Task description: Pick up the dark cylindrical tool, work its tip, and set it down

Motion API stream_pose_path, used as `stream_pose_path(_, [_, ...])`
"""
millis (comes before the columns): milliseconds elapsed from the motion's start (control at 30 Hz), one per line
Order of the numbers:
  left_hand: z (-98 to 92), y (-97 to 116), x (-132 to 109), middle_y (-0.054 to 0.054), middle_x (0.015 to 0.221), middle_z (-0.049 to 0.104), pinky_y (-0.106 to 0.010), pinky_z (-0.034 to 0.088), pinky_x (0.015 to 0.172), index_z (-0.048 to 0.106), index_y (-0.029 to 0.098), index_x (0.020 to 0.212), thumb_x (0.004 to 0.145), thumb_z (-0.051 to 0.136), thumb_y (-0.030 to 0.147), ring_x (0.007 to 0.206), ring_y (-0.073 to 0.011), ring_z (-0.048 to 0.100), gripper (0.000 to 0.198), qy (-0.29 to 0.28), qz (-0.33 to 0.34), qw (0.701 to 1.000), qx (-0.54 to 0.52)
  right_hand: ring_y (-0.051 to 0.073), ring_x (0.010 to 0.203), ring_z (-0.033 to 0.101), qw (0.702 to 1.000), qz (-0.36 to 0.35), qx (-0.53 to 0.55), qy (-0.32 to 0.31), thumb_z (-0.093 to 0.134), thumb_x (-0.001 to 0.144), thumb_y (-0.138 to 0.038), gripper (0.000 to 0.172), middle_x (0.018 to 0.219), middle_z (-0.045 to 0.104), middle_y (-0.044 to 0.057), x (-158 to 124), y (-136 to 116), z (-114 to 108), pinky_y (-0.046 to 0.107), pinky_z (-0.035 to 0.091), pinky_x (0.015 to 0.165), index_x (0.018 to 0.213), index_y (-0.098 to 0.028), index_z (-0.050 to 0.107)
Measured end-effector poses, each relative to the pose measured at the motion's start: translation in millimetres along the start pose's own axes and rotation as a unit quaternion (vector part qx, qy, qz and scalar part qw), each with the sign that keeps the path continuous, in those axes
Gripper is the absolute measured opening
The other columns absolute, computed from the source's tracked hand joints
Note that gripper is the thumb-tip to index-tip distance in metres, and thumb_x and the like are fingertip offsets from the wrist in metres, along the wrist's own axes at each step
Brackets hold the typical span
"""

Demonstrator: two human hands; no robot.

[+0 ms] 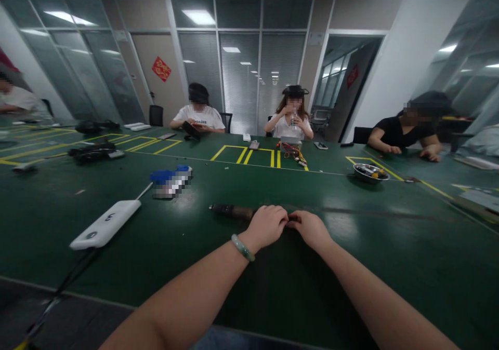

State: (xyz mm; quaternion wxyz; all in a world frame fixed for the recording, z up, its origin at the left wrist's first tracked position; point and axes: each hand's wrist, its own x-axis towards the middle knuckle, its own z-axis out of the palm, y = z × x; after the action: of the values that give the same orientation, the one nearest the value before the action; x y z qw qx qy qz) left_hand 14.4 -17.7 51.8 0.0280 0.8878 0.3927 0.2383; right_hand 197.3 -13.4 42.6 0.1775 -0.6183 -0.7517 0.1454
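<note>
Arms outstretched, left hand (pixel 265 226) and right hand (pixel 311 228) seem curled around a dark rod (pixel 233 212).

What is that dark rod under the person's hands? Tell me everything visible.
The dark rod lies flat, crosswise on the green table. Its free end is black, then brownish toward the left hand, which curls over it. A reddish bit shows where the right hand meets it. What kind of tool it is cannot be told.

A pale green beaded bracelet (pixel 242 247) is worn at the wrist of the left hand (pixel 267 226). Both forearms are left bare, as is the right hand (pixel 311 229).
</note>
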Motion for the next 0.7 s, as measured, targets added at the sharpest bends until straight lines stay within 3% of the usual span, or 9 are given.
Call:
stream_pose_path(167, [-6.1,-2,-3,-0.002,0.13,0.057,-0.042,0.025,0.114,0.059,0.024,0.111,0.095,0.043,0.022,0.124,-0.0168,0.048,0.022,0.031,0.029,0.999,-0.028,0.018,0.081,0.064,0.999,0.034,-0.031,0.013,0.059,0.085,-0.033,0.017,0.089,0.07,0.003,4,-3,4,0.025,0.038,0.067,0.092,-0.022,0.07])
stream_pose_path(433, [-12.5,-10,-7,0.0,0.125,0.061,-0.038,0.026,0.115,0.062,0.026,0.113,0.094,0.043,0.019,0.12,-0.0143,0.052,0.028,0.02,0.081,0.995,-0.059,0.02,0.088,0.063,0.995,0.058,-0.07,0.033,0.055,0.087,-0.035,0.021,0.097,0.069,0.004,11,8,-2,0.027,0.041,0.072,0.097,-0.025,0.07])
stream_pose_path(500, [-11.9,-13,-9,-0.001,0.131,0.057,-0.039,0.025,0.115,0.057,0.027,0.123,0.094,0.045,0.025,0.125,-0.016,0.048,0.031,0.016,0.06,0.997,-0.051,0.021,0.088,0.063,0.992,0.092,-0.082,0.038,0.055,0.086,-0.037,0.024,0.099,0.069,0.004,12,26,-14,0.028,0.042,0.072,0.101,-0.025,0.069])
stream_pose_path(567, [-9.3,-16,-10,-0.004,0.143,0.046,-0.042,0.02,0.117,0.043,0.026,0.138,0.091,0.05,0.034,0.135,-0.0202,0.037,0.047,-0.002,0.032,0.999,-0.032,0.022,0.086,0.063,0.986,0.131,-0.095,0.032,0.053,0.087,-0.038,0.027,0.099,0.068,0.006,8,57,-31,0.03,0.044,0.072,0.104,-0.025,0.068])
stream_pose_path(700, [0.3,-26,-12,-0.005,0.159,0.012,-0.049,0.006,0.118,0.011,0.024,0.152,0.087,0.052,0.051,0.146,-0.0271,0.008,0.081,-0.052,-0.003,0.999,-0.001,0.027,0.086,0.064,0.971,0.212,-0.106,0.04,0.051,0.085,-0.038,0.03,0.099,0.068,0.013,-29,147,-78,0.036,0.045,0.072,0.103,-0.023,0.069])
